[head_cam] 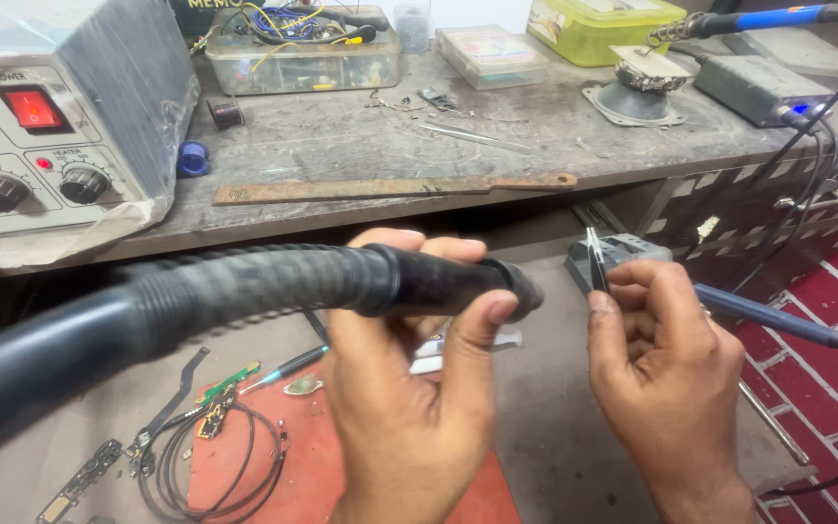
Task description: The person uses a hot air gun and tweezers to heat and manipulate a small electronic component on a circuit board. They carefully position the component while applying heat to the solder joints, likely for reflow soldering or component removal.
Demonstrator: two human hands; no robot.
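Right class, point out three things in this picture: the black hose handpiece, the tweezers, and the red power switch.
Black hose handpiece (438, 283): head view, on the smooth dark barrel gripped by the left hand (409, 388).
Tweezers (596, 260): head view, on the thin prongs above the right hand (661, 340).
Red power switch (33, 109): head view, on its lit face.

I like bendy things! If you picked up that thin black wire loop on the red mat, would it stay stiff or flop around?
The black wire loop would probably flop: it is thin and lies in loose, uneven coils on the red mat. It looks light. The small green circuit board near its upper end seems joined to it, so that might dangle along.
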